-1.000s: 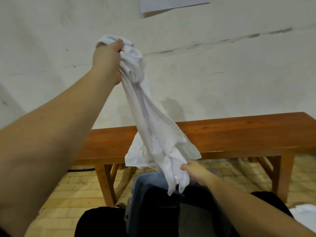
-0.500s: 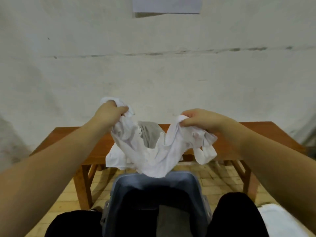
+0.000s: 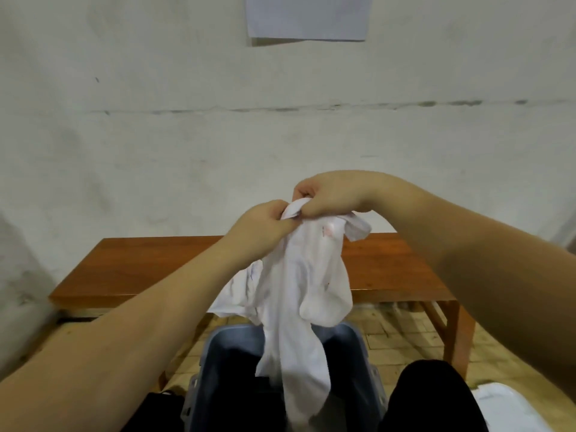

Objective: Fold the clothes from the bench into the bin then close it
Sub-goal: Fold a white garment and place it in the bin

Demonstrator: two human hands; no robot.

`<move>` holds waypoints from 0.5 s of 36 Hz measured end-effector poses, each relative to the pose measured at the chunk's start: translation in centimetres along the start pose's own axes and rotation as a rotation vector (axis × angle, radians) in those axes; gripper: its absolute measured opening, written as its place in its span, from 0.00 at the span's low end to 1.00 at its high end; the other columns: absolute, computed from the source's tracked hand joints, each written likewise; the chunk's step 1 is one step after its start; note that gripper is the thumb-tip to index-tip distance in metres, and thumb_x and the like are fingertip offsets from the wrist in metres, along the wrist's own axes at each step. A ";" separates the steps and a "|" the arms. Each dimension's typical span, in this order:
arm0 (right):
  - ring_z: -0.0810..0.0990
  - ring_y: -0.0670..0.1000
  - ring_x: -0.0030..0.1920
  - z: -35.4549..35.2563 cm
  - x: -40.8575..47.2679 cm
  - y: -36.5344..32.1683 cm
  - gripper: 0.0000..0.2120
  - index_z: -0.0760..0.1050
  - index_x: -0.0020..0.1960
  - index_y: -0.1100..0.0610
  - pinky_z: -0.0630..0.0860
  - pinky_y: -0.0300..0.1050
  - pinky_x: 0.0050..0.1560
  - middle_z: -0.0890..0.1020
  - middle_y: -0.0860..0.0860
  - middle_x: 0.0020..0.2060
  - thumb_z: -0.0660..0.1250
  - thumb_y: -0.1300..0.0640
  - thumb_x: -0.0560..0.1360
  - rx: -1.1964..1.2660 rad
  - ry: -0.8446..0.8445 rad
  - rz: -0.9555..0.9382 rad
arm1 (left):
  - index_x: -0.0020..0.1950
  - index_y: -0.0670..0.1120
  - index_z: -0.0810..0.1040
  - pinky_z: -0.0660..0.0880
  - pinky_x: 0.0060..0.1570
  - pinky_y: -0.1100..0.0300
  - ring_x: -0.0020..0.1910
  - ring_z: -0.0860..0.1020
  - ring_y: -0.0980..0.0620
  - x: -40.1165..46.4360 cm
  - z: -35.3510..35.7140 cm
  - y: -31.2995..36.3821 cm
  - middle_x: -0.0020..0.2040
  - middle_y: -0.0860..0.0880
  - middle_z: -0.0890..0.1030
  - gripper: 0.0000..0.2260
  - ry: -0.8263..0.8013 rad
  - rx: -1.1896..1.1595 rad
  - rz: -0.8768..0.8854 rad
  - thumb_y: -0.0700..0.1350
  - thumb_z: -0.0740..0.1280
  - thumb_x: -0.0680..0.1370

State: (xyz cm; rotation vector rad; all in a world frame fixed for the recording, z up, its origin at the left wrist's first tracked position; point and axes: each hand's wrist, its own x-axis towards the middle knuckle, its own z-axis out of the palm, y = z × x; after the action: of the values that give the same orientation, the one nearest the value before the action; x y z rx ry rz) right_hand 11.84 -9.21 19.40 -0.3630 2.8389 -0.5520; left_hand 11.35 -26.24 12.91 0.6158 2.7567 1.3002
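A: White garment — where are you holding it?

B: You're pinching its top edge with both: left hand and right hand are closed on the cloth, touching each other, in front of the bench. The tail is dangling into the open bin between your knees.

A: Progress?

B: Mid-fold, I'd judge. The bench top is showing bare. More white cloth is lying at your lower right. No lid visible; closing is left.

A: Look?

B: Thin, crumpled, bunching, faint pinkish marks.
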 end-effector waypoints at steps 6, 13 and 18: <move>0.81 0.47 0.38 1.0 -0.1 3.9 0.06 0.77 0.49 0.54 0.79 0.41 0.39 0.81 0.51 0.43 0.62 0.59 0.75 0.211 0.064 0.092 | 0.49 0.47 0.83 0.74 0.47 0.56 0.46 0.81 0.46 -0.3 -1.4 -1.6 0.47 0.46 0.85 0.07 0.004 -0.293 -0.076 0.47 0.67 0.77; 0.75 0.46 0.34 0.0 -0.3 3.3 0.05 0.79 0.48 0.58 0.77 0.42 0.40 0.79 0.47 0.35 0.64 0.60 0.76 0.540 0.136 -0.041 | 0.47 0.49 0.82 0.74 0.44 0.53 0.42 0.80 0.46 -0.5 -1.3 -1.3 0.45 0.47 0.84 0.11 -0.065 -0.286 -0.060 0.56 0.68 0.77; 0.77 0.45 0.37 0.5 0.6 1.8 0.04 0.79 0.48 0.56 0.77 0.42 0.43 0.80 0.46 0.36 0.67 0.61 0.74 0.542 0.121 -0.116 | 0.48 0.49 0.82 0.76 0.47 0.53 0.46 0.82 0.45 0.0 -0.6 0.7 0.45 0.48 0.84 0.11 0.050 -0.275 0.039 0.56 0.67 0.78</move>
State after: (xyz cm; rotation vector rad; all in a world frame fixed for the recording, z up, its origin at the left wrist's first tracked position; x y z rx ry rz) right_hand 11.07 -7.90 18.15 -0.3987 2.6386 -1.3609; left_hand 11.48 -26.30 13.77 0.6259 2.5453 1.6844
